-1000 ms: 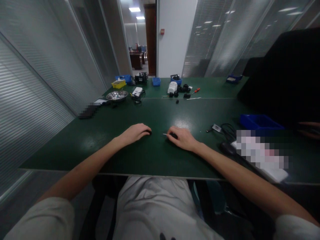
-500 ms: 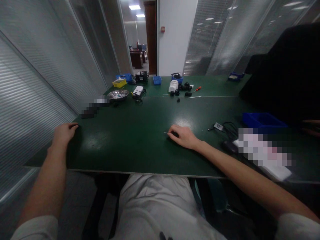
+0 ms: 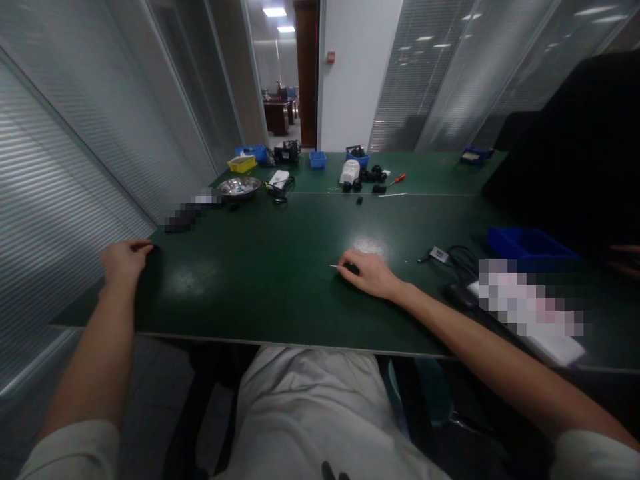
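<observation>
- The right hand point(image 3: 367, 272) rests on the table point(image 3: 250, 287), a little right of the middle, thumb and fingers curled together.
- Its grip is closed on a thin stick point(image 3: 333, 266); a pale end sticks out past the fingertips, pointing left, and the rest is hidden by the hand.
- The left hand point(image 3: 124, 260) is well apart from the right, at the table's left side, with its arm stretched forward.
- The left grip has thumb and fingers drawn close; a small dark piece point(image 3: 157, 247) shows at the fingertips, but I cannot tell whether it is held or only touched.
- To the right of the right hand lie a cable point(image 3: 464, 259) with a pale tag point(image 3: 439, 254), a dark rounded object point(image 3: 460, 295) and a white box point(image 3: 547, 341) whose top is blurred out.
- A blue tray point(image 3: 510, 248) stands just beyond the box, near another person's hand point(image 3: 625, 257) at the right edge.
- Farther back on the left are a metal bowl point(image 3: 240, 197) and a yellow tray point(image 3: 243, 168).
- Near the back middle, black parts point(image 3: 374, 174) lie beside a white device point(image 3: 349, 171), with a red-handled screwdriver point(image 3: 399, 178) to their right.
</observation>
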A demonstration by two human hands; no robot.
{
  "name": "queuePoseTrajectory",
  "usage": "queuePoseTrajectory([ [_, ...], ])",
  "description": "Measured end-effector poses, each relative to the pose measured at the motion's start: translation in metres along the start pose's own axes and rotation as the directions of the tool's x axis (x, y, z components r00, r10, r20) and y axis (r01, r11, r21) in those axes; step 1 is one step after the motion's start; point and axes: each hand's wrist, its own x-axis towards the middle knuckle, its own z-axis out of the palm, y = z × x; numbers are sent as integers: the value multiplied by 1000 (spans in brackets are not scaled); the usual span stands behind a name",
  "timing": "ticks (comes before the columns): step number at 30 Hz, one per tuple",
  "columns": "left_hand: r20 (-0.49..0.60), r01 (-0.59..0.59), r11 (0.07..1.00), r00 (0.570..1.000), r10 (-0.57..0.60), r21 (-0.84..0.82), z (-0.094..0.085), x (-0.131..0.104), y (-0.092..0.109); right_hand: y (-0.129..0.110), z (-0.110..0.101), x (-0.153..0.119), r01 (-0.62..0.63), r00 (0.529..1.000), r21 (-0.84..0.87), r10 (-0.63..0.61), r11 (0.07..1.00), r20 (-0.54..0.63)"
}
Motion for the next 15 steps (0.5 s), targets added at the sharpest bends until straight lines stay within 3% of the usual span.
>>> queuePoseTrajectory([
  [4,-8,-4,1000,1000,4,0,-1,-3,4,0,0,0,8,1000,2,-8,1000,5],
  [9,5,-42,999,999,42,31,1,1,-6,0,1,0,9,1000,-2,-9,1000,0],
  [15,-18,-164,960,985,173,227,4,2,-9,1,2,0,7,1000,-10,-7,1000,3],
])
